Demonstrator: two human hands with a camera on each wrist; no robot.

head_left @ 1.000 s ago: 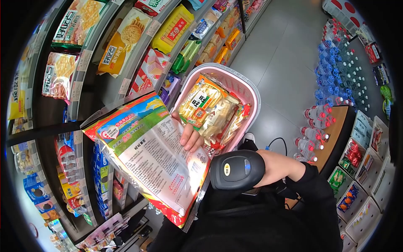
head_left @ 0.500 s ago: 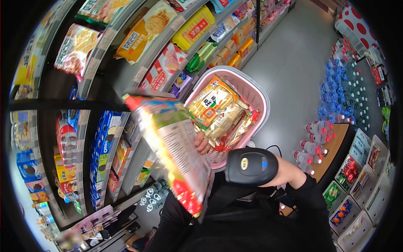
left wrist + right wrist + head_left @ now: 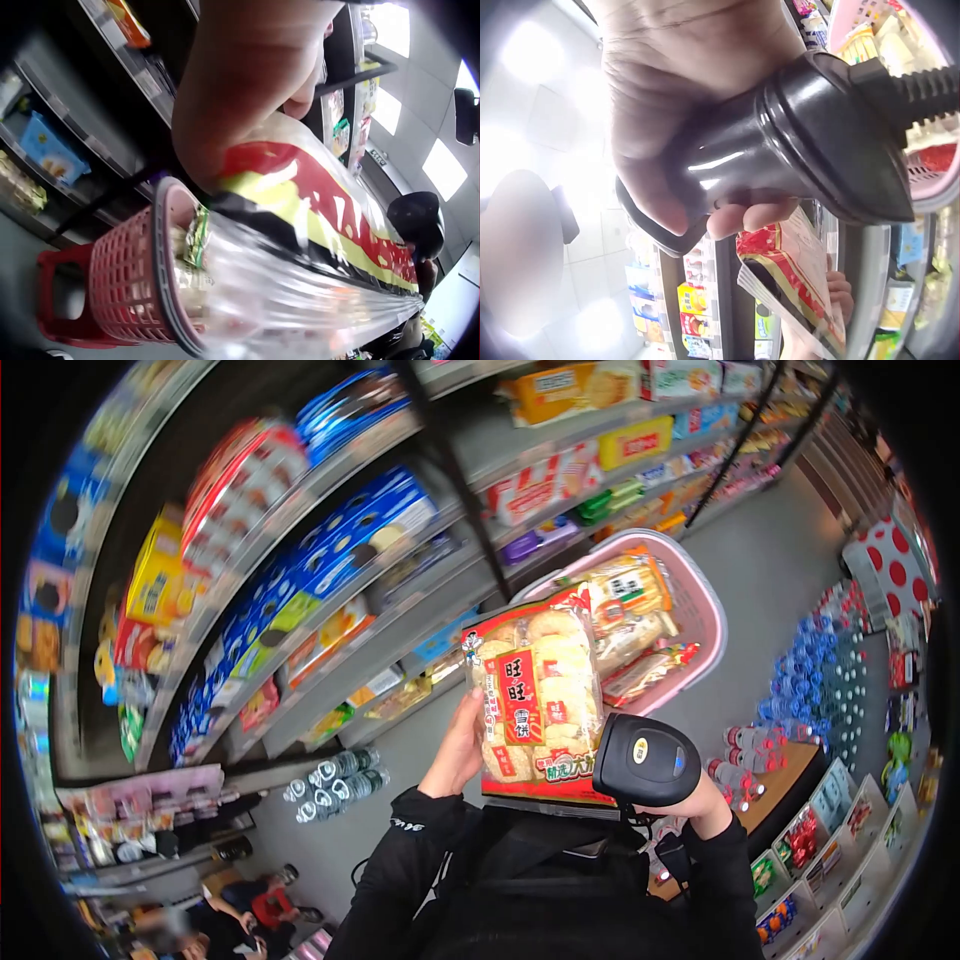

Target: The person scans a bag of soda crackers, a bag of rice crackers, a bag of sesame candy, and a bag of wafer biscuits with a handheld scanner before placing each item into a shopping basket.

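In the head view my left hand (image 3: 458,745) grips the left edge of a red bag of rice crackers (image 3: 540,700), its front with the clear window facing up. The left wrist view shows the thumb and fingers of that hand (image 3: 247,82) on the bag's edge (image 3: 315,202). My right hand (image 3: 697,112) is wrapped round the handle of a black scanner (image 3: 735,150); the scanner's head (image 3: 648,760) is at the bag's lower right corner. Beyond the bag, a pink basket (image 3: 708,600) holds several snack packs (image 3: 630,595).
Shelves of packaged snacks (image 3: 330,545) run along the left and top. Bottled water (image 3: 335,785) stands on the floor at lower left, more bottles (image 3: 800,670) at right beside a wooden counter edge (image 3: 790,785) and white bins (image 3: 830,850). People sit at bottom left.
The bag has been turned over from its printed back to its windowed front, and my left hand now grips its left edge. The view has swung left, so basket and scanner appear further right.
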